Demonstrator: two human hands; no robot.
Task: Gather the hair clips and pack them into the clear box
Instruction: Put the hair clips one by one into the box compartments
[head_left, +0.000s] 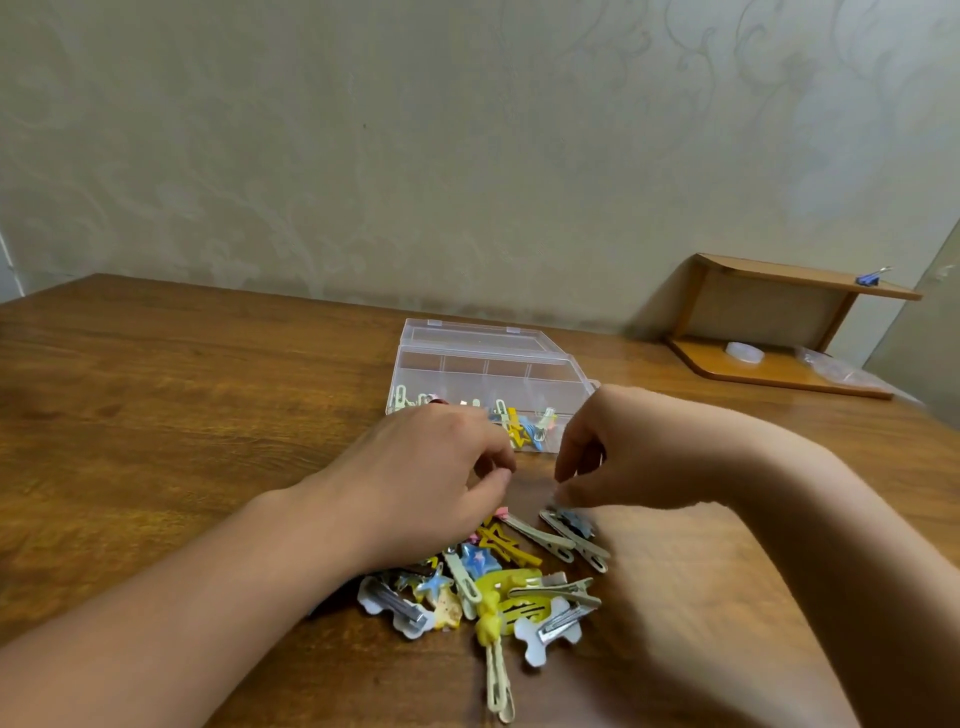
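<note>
A heap of colourful hair clips (498, 587) lies on the wooden table near me. Behind it stands the clear box (488, 374) with its lid open; a few clips (519, 423) lie in its front compartments. My left hand (431, 478) hovers over the heap's far left side, fingers curled and thumb against the forefinger; whether it holds anything is hidden. My right hand (613, 457) reaches down to the right of it. Its fingertips pinch the top end of a beige clip with a blue star (574, 525).
The wooden table (182, 415) stands against a pale patterned wall. At the back right is a small wooden shelf (779, 322) with a roll of tape (744, 352), a plastic bag and a blue binder clip (868, 279) on top.
</note>
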